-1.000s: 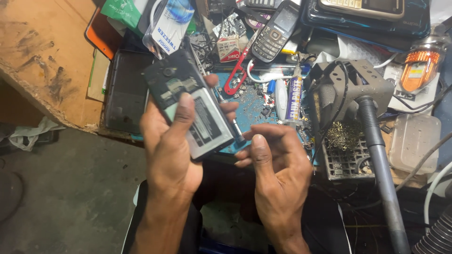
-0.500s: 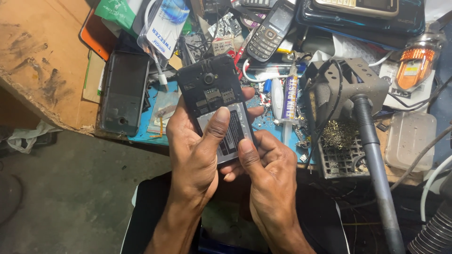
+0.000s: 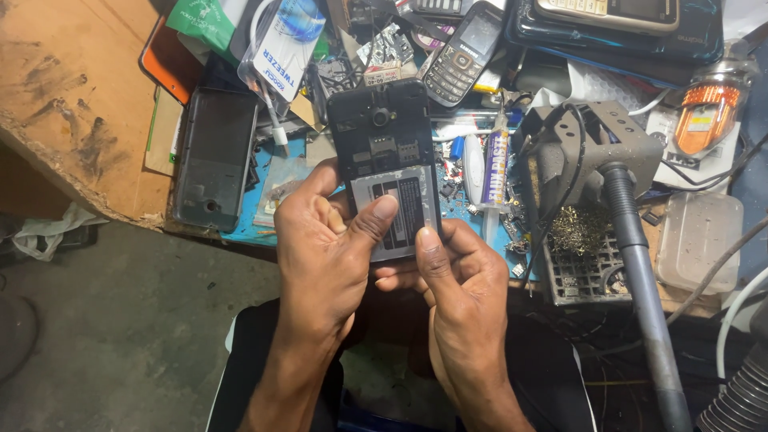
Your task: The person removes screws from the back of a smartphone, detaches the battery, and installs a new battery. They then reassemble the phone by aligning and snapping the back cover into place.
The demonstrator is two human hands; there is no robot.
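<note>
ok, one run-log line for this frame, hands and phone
left hand: holds open-backed phone, thumb on battery | right hand: thumb at phone's lower edge | bench: keypad phone, glue tube

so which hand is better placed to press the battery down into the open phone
Left. The left hand already has its thumb on the battery; the right hand only steadies the open phone at its lower edge.

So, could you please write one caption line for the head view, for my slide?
Both hands, left hand and right hand, hold an open-backed black phone above a cluttered repair bench, thumbs on its battery.
</note>
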